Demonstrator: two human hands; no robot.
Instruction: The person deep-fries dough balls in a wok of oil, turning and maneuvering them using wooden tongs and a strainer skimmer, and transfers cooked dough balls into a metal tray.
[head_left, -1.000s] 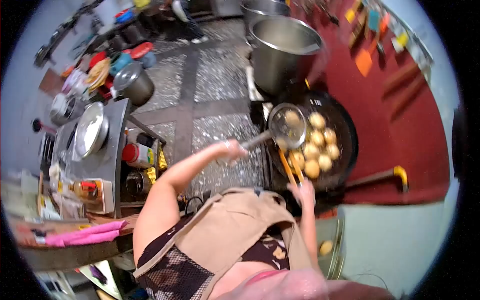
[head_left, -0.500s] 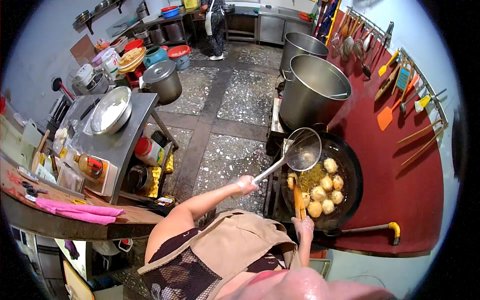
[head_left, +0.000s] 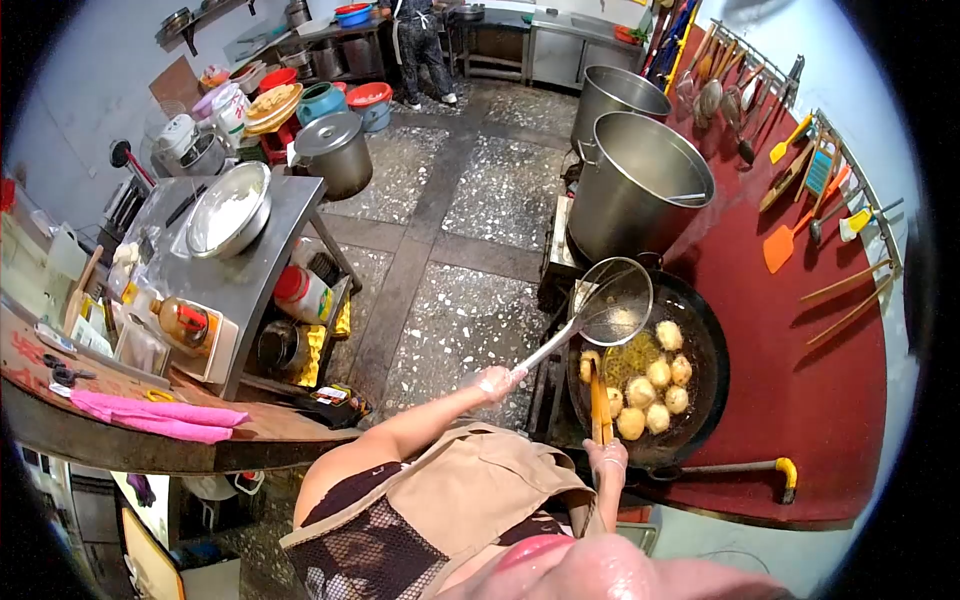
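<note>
Fried dough balls (head_left: 657,375): about nine in view, sitting in the oil (head_left: 630,355) of the black wok (head_left: 711,372). Colour runs from pale to golden, unevenly. Judged mid-fry: browning is partly done, evening-out and lifting from the oil remain. No ball seen set aside near the wok.

Right hand (head_left: 605,458): closed around wooden tongs (head_left: 600,408), tips down at the ball by the wok's left side; whether they pinch it, cannot tell.

Left hand (head_left: 497,383): gripping the handle of a wire strainer (head_left: 612,298), its basket over the wok's upper left. One pale ball shows at the mesh; inside or beneath, cannot tell.

Containers: tall stockpot (head_left: 625,215) just beyond the wok, open, a utensil handle inside, contents unclear. Second stockpot (head_left: 600,100) behind it. On the steel worktop (head_left: 290,205), a metal bowl (head_left: 261,218) holds white powder, flour-like. Lidded pot (head_left: 340,160) beyond; contents hidden.
</note>
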